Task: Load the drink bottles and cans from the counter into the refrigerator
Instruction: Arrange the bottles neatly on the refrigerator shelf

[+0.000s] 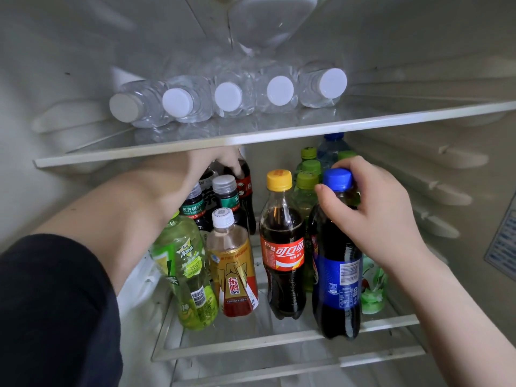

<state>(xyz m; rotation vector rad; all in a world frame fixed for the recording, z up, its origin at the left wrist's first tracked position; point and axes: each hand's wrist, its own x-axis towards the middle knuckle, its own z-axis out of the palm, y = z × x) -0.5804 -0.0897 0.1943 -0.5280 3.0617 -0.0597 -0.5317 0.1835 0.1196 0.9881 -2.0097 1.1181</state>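
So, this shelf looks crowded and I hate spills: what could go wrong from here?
The blue-capped bottle, gripped at the neck by the right hand, stands at the front edge of the lower shelf; released there, it might tip out.
The left hand grips a dark bottle at the back, its forearm right beside the green tea bottle; pulling back could topple that one.

Upright bottles (224, 191) crowd the lower shelf (251, 339) close under the glass shelf (279, 134) — only a narrow lane between the gold-label bottle (234, 275) and the red-label cola (283, 255) and a bare front strip are open — while lying water bottles (229, 96) block the upper level's middle.
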